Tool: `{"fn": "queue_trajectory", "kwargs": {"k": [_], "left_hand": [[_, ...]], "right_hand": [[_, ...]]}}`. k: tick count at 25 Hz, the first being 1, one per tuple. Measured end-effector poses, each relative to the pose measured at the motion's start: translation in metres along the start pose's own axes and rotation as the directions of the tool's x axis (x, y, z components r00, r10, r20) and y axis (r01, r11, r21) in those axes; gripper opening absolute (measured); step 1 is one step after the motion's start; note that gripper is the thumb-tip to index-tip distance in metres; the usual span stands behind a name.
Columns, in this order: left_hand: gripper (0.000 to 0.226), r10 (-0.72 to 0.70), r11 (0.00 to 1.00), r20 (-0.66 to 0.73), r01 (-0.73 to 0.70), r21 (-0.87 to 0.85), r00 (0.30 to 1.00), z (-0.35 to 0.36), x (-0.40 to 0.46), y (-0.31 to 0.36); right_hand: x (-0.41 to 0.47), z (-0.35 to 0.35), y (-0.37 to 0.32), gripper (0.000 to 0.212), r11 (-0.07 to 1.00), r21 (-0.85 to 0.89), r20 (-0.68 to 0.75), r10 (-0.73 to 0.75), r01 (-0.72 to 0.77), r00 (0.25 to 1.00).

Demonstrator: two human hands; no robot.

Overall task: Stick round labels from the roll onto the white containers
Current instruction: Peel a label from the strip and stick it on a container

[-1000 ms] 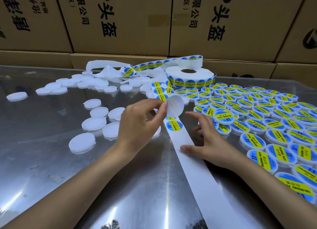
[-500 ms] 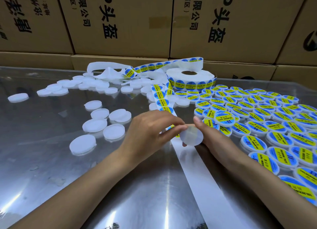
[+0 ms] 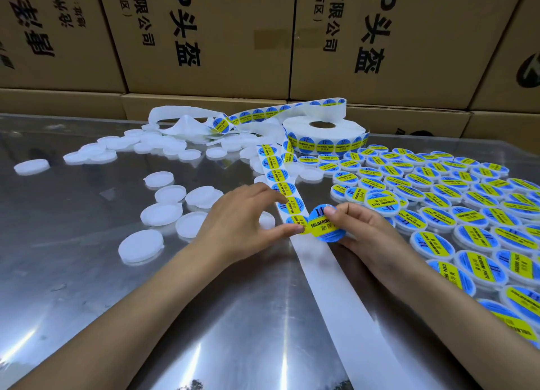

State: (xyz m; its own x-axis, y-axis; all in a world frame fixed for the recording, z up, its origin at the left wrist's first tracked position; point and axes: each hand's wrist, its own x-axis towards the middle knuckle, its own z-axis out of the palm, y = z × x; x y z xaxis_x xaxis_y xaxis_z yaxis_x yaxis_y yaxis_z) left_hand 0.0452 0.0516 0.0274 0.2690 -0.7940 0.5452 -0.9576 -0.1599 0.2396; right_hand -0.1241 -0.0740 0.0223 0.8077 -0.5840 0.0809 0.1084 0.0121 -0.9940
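- The right hand (image 3: 362, 229) grips a small round white container carrying a blue-and-yellow round label (image 3: 323, 224); its thumb is curled over the top edge of the label face and its fingers reach round behind, so the fingertips are hidden.
- The left hand (image 3: 242, 217) lies on the strip of white backing paper (image 3: 287, 193), with its thumb tip pressed on the strip's lowest label, just beside the held container, and its other fingers bent over the strip higher up.
- That strip, lined with blue-and-yellow labels, runs from the white label roll (image 3: 324, 133) at the back of the shiny metal table (image 3: 87, 272) down to the hands; below them the bare white backing (image 3: 350, 316) trails toward the near edge.
- Left of the hands, plain round white plastic containers (image 3: 162, 212) lie scattered, some overlapping, with more heaped near the loose, crumpled backing paper (image 3: 187, 123) at the back.
- To the right, many already labelled containers (image 3: 438, 191) crowd together in rows, reaching right up to the right wrist and forearm.
- A wall of brown cardboard boxes (image 3: 233, 38) with black printed characters stands behind the table, closing off the back.
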Motion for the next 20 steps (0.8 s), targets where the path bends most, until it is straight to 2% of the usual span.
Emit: {"fn": "queue_trajectory", "kwargs": {"k": [3, 5, 7, 9, 11, 13, 14, 15, 16, 17, 18, 20], "left_hand": [[0.066, -0.224, 0.968, 0.18, 0.198, 0.154, 0.958, 0.003, -0.001, -0.009], [0.068, -0.357, 0.919, 0.214, 0.302, 0.252, 0.909, 0.005, -0.002, -0.013], [0.062, -0.383, 0.91, 0.2, 0.332, 0.247, 0.902, 0.007, -0.002, -0.017], [0.055, -0.336, 0.939, 0.171, 0.316, 0.136, 0.926, 0.007, -0.001, -0.015], [0.058, -0.259, 0.964, 0.123, 0.264, -0.019, 0.958, 0.007, 0.0, -0.011], [0.057, -0.254, 0.926, 0.085, 0.267, -0.267, 0.964, 0.01, 0.002, -0.002], [0.048, -0.294, 0.849, 0.11, 0.313, -0.425, 0.949, 0.011, 0.003, 0.004], [0.035, -0.337, 0.711, 0.186, 0.379, -0.592, 0.923, 0.011, 0.005, 0.009], [0.026, -0.359, 0.52, 0.303, 0.459, -0.721, 0.883, 0.012, 0.006, 0.014], [0.028, -0.346, 0.349, 0.414, 0.526, -0.776, 0.842, 0.012, 0.006, 0.018], [0.032, -0.309, 0.238, 0.494, 0.569, -0.787, 0.813, 0.012, 0.006, 0.021], [0.035, -0.238, 0.169, 0.552, 0.594, -0.787, 0.799, 0.01, 0.004, 0.025]], "right_hand": [[0.0, 0.0, -0.001, 0.03, 0.999, 0.016, -0.09, 0.041, -0.04, 0.995], [0.001, -0.001, -0.001, 0.038, 0.997, 0.057, -0.105, 0.059, -0.054, 0.993], [-0.001, 0.0, -0.001, 0.03, 0.996, 0.073, -0.091, 0.057, -0.051, 0.994], [-0.002, 0.002, 0.0, 0.019, 0.996, 0.076, -0.076, 0.049, -0.044, 0.996], [-0.002, 0.003, 0.001, 0.014, 0.996, 0.077, -0.073, 0.049, -0.043, 0.996], [-0.002, 0.003, 0.0, 0.01, 0.994, 0.108, -0.074, 0.033, -0.025, 0.997], [-0.001, 0.003, 0.0, 0.01, 0.992, 0.126, -0.087, 0.024, -0.013, 0.996], [-0.001, 0.002, -0.001, 0.011, 0.99, 0.138, -0.107, 0.019, -0.004, 0.994], [0.0, 0.001, -0.001, 0.012, 0.99, 0.14, -0.126, 0.016, 0.001, 0.992], [0.0, 0.001, -0.001, 0.012, 0.99, 0.138, -0.135, 0.012, 0.007, 0.991], [0.0, 0.001, -0.001, 0.01, 0.991, 0.135, -0.131, 0.006, 0.012, 0.991], [0.0, 0.003, -0.001, 0.006, 0.991, 0.134, -0.099, -0.006, 0.019, 0.995]]}}
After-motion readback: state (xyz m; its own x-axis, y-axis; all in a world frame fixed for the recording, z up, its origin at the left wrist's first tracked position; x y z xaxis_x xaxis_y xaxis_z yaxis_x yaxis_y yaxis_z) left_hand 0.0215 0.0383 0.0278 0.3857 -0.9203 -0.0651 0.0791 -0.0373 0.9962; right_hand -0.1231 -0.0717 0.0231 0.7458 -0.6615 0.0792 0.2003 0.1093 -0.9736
